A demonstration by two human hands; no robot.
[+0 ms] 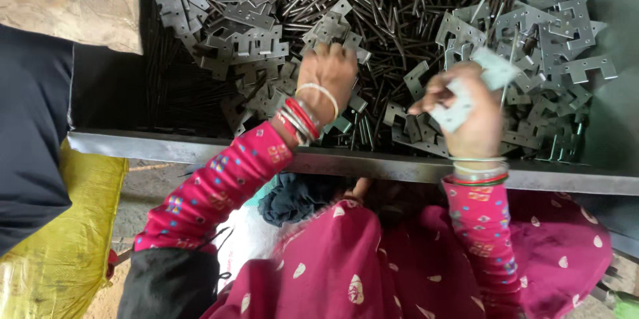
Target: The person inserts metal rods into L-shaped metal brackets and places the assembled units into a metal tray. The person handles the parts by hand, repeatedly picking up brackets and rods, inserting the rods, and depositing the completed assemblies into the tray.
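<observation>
Picking step: left hand (327,72) palm-down, fingers curled into bracket pile (253,39) mid-tray (373,166); grip unclear. Right hand (466,109) pinching flat bracket (476,89) near front edge. Next likely needs thin rod (399,6) mated.

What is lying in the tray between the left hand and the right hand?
In the head view, between the left hand and the right hand lie dark thin metal rods and a few grey flat metal brackets.

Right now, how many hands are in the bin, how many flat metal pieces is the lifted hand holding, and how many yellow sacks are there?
Hands: 2, left hand on the heap, right hand lifted
Flat metal pieces held: 2, as far as shows
Yellow sack: 1
Total: 5
</observation>
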